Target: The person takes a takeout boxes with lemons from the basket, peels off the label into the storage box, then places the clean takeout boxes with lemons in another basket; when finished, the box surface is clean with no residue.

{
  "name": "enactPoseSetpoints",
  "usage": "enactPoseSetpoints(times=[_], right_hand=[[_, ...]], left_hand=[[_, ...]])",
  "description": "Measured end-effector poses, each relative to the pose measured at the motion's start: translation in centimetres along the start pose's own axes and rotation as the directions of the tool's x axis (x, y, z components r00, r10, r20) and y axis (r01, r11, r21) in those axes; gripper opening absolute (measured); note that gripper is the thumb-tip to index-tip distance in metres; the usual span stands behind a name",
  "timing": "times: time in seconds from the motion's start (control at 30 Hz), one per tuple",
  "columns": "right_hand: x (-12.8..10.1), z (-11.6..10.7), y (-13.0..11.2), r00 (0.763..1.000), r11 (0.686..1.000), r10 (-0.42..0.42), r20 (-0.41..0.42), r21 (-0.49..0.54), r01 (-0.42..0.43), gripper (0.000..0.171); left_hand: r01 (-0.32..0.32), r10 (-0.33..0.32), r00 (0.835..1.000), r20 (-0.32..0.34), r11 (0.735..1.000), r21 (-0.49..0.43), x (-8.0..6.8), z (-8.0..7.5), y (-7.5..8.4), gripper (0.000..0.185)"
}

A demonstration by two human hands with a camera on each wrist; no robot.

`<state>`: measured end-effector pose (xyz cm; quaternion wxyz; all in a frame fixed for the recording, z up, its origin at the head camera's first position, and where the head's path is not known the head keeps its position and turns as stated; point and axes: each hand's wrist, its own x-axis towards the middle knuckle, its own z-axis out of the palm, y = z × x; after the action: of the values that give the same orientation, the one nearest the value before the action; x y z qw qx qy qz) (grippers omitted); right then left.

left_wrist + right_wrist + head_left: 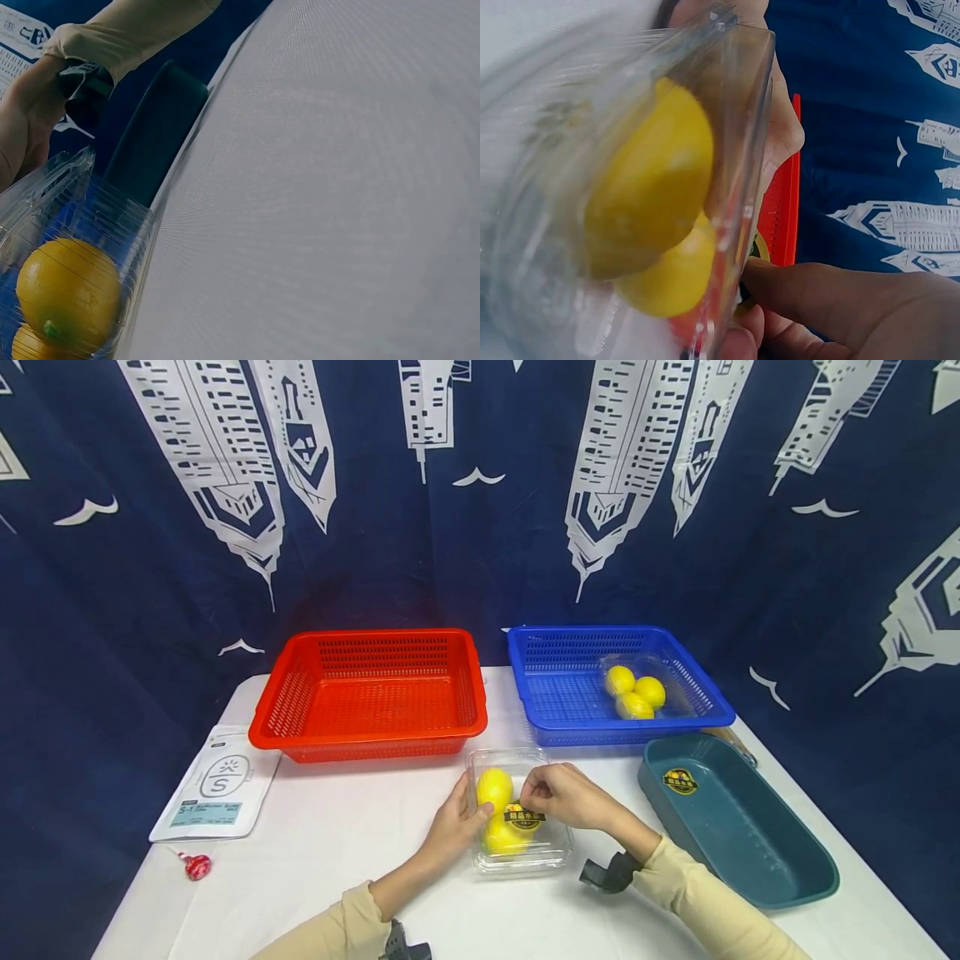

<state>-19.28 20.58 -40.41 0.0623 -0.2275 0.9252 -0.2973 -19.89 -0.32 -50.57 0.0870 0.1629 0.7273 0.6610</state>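
Note:
A clear plastic clamshell box (553,853) with yellow lemons (495,787) inside stands on the white table in front of me. My left hand (456,822) grips its left side, thumb over the lid. On the lid is a black and gold label sticker (522,817). The fingertips of my right hand (567,795) pinch the sticker's upper right edge. From the right wrist, the thumb and fingers (810,296) meet at the sticker against the lid, and the lemons show through the side. One lemon (69,292) fills the box corner in the left wrist view.
Behind the box stand a red basket (375,748) and a blue basket (592,737), the blue one holding another clear box of lemons (634,703). A teal tray (757,827) with a similar sticker (680,781) lies right. At left are a white pouch (217,785) and a red lollipop (197,867).

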Motion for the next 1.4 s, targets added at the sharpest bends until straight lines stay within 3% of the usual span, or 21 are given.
enactPoseSetpoints(times=[0.83,1.0,1.17,1.4], right_hand=[[-0.10,-0.20,0.32,0.999,0.999,-0.050,0.005,0.017,0.049,0.007],[-0.05,-0.08,0.31,0.999,0.999,-0.049,-0.012,0.013,0.049,0.023],[0.01,0.14,0.30,0.999,0.999,-0.050,-0.014,0.005,0.050,0.005],[0.06,-0.08,0.56,0.999,0.998,-0.034,0.001,0.044,0.033,0.007]], left_hand=[[-0.017,0.017,1.000,-0.006,1.000,0.010,0.04,0.00,0.14,0.077],[-0.024,0.024,1.000,-0.004,1.000,0.008,0.09,0.01,0.14,0.077],[-0.010,0.010,1.000,-0.003,1.000,0.005,0.12,-0.10,-0.11,0.078],[-0.019,0.019,1.000,0.006,1.000,-0.004,0.09,0.01,-0.10,0.078]])
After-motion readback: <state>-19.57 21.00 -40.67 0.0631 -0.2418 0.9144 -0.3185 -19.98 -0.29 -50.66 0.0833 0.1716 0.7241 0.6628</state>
